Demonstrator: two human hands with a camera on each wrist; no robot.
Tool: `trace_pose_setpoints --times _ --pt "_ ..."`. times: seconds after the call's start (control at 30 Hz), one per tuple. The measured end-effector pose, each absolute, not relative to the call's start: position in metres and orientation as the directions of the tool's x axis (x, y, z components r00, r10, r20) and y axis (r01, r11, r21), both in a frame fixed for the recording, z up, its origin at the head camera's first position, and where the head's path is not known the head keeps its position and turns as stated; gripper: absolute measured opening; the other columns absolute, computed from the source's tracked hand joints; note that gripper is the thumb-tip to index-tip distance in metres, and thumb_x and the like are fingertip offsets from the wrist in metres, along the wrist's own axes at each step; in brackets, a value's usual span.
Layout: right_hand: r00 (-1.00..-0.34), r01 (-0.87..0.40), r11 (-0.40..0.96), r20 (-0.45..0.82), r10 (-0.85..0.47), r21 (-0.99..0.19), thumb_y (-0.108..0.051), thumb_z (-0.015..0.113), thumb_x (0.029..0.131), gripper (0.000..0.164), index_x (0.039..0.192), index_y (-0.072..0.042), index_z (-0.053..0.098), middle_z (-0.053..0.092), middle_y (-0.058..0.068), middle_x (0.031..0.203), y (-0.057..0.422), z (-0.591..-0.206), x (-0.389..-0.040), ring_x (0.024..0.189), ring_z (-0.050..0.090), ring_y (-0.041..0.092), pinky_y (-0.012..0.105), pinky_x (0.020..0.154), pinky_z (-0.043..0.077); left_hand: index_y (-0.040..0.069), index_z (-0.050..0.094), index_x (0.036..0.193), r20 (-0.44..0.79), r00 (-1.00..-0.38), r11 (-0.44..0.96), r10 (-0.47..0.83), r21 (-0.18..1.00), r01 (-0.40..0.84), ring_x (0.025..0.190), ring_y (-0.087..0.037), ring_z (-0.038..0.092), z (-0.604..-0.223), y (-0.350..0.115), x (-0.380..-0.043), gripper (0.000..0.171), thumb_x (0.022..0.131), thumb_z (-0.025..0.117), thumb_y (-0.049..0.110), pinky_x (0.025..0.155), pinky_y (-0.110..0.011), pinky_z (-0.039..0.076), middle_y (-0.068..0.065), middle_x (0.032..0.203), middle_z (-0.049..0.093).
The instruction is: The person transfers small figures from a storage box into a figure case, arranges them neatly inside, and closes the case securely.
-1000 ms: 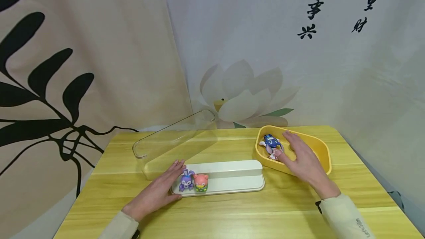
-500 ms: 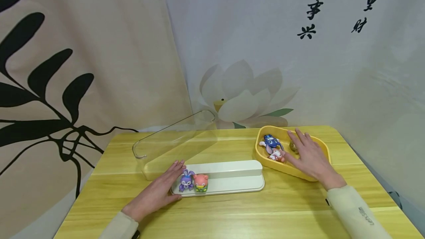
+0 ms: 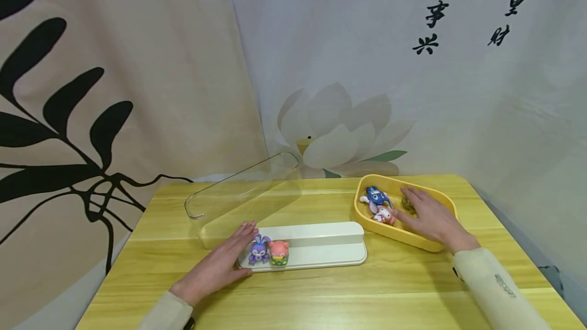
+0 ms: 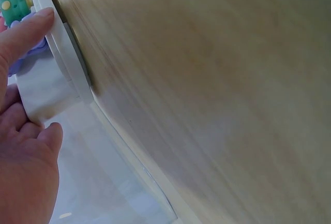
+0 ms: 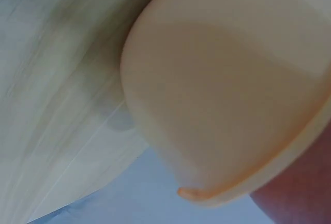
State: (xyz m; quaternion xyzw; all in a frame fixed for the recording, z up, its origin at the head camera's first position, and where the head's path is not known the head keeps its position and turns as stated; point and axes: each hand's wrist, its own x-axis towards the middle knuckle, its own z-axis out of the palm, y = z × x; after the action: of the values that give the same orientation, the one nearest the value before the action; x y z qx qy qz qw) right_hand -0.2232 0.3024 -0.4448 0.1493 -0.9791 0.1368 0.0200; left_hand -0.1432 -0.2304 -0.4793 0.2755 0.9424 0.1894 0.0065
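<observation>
My left hand (image 3: 220, 261) grips the left end of a long white stepped base (image 3: 321, 254), thumb on its front edge and fingers at the back. In the left wrist view, the thumb (image 4: 31, 32) lies over the base's rim. Next to that hand a purple rabbit figurine (image 3: 259, 249) and a pink figurine with a green lower part (image 3: 279, 252) stand side by side on the base. My right hand (image 3: 428, 218) reaches into a yellow tray (image 3: 447, 202), its fingers beside a small olive-gold figurine (image 3: 407, 204). A blue figurine (image 3: 377, 196) and a pink-and-white figurine (image 3: 384, 215) lie left of the thumb.
A clear plastic cover (image 3: 249, 200) stands behind the white base on the left. The wooden table (image 3: 293, 299) ends at a curtain (image 3: 206, 65) with printed plants and characters. The yellow tray's outer wall (image 5: 217, 89) fills most of the right wrist view.
My right hand has moved rightward within the yellow tray, uncovering the pink-and-white figurine and the olive-gold one. The left hand and the white base have stayed in place.
</observation>
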Motion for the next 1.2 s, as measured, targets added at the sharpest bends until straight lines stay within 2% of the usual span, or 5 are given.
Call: trace_pose_setpoints --times 0.2,0.6,0.9,1.2 --pt "-0.956 -0.289 0.918 0.04 -0.29 -0.272 -0.056 0.055 0.103 0.081 0.156 0.004 0.039 0.04 0.034 0.156 0.306 -0.448 -0.227 0.14 0.04 0.055 0.069 0.112 0.039 0.005 0.035 0.161 0.086 -0.852 0.78 0.516 0.364 0.509 0.156 -0.03 0.021 -0.48 -0.23 -0.143 0.09 0.088 0.085 0.028 0.121 -0.048 0.031 -0.011 0.171 0.022" --pt "-0.962 -0.257 0.923 -0.017 -0.273 -0.287 -0.053 0.058 0.102 0.082 0.151 0.01 0.041 0.043 0.037 0.151 0.309 -0.451 -0.233 0.136 0.043 0.056 0.07 0.11 0.04 0.004 0.036 0.16 0.096 -0.846 0.772 0.524 0.366 0.519 0.156 -0.031 0.021 -0.48 -0.229 -0.145 0.092 0.087 0.086 0.026 0.121 -0.048 0.031 -0.012 0.171 0.022" --pt "-0.962 -0.261 0.92 0.003 -0.272 -0.292 -0.041 0.065 0.1 0.068 0.146 0.007 0.051 0.051 0.034 0.146 0.307 -0.451 -0.233 0.13 0.05 0.055 0.069 0.105 0.045 0.005 0.035 0.161 0.088 -0.853 0.774 0.515 0.38 0.507 0.156 -0.031 0.021 -0.48 -0.229 -0.145 0.092 0.087 0.085 0.027 0.121 -0.049 0.031 -0.012 0.17 0.023" --pt "-0.96 -0.272 0.892 0.037 -0.278 -0.36 -0.025 0.063 0.101 0.05 0.138 0.009 0.058 0.061 0.031 0.135 0.31 -0.45 -0.241 0.123 0.059 0.051 0.066 0.102 0.048 0.005 0.035 0.161 0.092 -0.848 0.772 0.522 0.371 0.515 0.156 -0.031 0.021 -0.481 -0.23 -0.145 0.091 0.087 0.085 0.027 0.121 -0.049 0.031 -0.012 0.171 0.023"
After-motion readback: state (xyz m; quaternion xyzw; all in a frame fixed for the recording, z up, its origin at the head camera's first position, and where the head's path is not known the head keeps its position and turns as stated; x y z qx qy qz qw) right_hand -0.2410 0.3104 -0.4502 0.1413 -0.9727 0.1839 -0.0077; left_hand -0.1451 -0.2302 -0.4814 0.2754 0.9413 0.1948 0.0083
